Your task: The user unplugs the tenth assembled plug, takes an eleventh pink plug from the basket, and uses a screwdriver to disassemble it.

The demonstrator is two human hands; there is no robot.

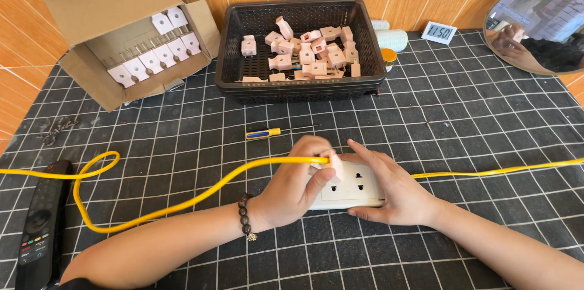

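Observation:
A white power strip (350, 191) lies on the black grid mat (462, 125) in front of me. My right hand (395, 189) rests over its right end and holds it down. My left hand (295, 186) pinches a pale plug (334, 168) on the end of a yellow cable (152, 211) and holds it at the strip's left sockets. A beaded bracelet (245, 217) sits on my left wrist. The yellow cable loops away to the left, and another yellow cable (499, 172) runs off to the right edge.
A black basket (231, 52) with several pale plugs stands at the back. A cardboard box (115, 16) of white plugs is at back left. A yellow-handled screwdriver (267, 133), loose screws (58, 129), a black remote (39, 223), a small clock (439, 32) and a mirror (541, 16) lie around.

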